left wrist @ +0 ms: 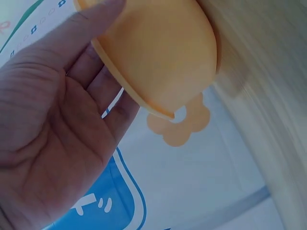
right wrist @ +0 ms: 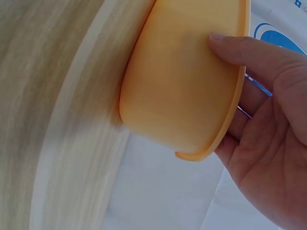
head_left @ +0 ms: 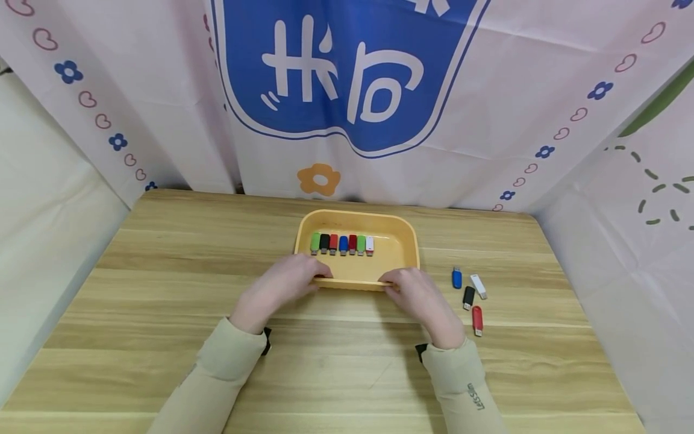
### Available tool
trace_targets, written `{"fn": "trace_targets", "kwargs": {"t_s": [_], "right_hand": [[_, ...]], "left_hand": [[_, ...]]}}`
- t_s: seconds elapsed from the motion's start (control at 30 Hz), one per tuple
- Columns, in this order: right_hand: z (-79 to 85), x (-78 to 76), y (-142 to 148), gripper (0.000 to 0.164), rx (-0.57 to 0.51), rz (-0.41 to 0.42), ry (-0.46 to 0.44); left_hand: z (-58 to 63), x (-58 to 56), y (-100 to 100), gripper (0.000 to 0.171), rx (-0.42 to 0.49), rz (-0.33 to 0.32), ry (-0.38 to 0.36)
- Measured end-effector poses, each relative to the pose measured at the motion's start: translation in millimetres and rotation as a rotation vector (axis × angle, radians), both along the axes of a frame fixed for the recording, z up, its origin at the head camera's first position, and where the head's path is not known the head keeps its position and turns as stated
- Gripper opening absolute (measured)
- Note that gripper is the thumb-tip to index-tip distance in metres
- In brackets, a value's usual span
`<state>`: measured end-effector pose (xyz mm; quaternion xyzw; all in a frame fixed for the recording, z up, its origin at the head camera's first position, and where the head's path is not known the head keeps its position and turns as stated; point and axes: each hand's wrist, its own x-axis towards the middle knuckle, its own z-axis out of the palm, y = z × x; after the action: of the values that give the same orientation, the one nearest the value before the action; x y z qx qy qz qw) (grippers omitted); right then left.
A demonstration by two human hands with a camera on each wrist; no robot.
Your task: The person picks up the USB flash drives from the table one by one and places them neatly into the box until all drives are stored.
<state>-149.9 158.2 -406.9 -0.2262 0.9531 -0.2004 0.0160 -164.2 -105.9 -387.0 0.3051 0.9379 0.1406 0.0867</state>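
Note:
A yellow plastic tray [head_left: 398,256] sits near the back of the table. Its near rim is pinched at the left by my left hand [head_left: 282,282], with the thumb on the outer wall and the fingers over the edge in the left wrist view. My right hand [head_left: 420,295] holds the same rim further right; its thumb [right wrist: 235,50] presses the outside of the wall. Inside the tray stands a side-by-side row of several USB flash drives, among them a green one [head_left: 315,243], a black one [head_left: 325,242], a blue one [head_left: 343,244] and a white one [head_left: 370,245].
Right of the tray, loose on the wooden table [head_left: 162,289], lie a blue USB flash drive [head_left: 457,278], a white one [head_left: 478,286], a black one [head_left: 468,297] and a red one [head_left: 477,319]. A printed curtain [head_left: 260,163] hangs behind the table's back edge.

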Motion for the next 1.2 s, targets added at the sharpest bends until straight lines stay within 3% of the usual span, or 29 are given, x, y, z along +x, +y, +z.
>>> {"fn": "trace_targets", "kwargs": {"t_s": [0.1,0.53,0.9,1.2], "right_hand": [[0.1,0.2,-0.2,0.010,-0.004,0.003,-0.002],[16.4,2.1,12.4,0.016,-0.035,-0.003,-0.022],[30.4,4.1,56.7,0.024,-0.103,-0.136,0.071],[29.6,13.0,98.7,0.020,-0.102,-0.201,0.041]], "left_hand": [[-1.0,0.7,1.2,0.016,-0.014,-0.010,0.048],[-0.2,1.0,2.9,0.017,-0.025,0.014,0.060],[0.5,1.3,4.0,0.018,-0.031,0.025,0.060],[-0.3,1.5,2.5,0.019,-0.025,0.021,0.058]]}}
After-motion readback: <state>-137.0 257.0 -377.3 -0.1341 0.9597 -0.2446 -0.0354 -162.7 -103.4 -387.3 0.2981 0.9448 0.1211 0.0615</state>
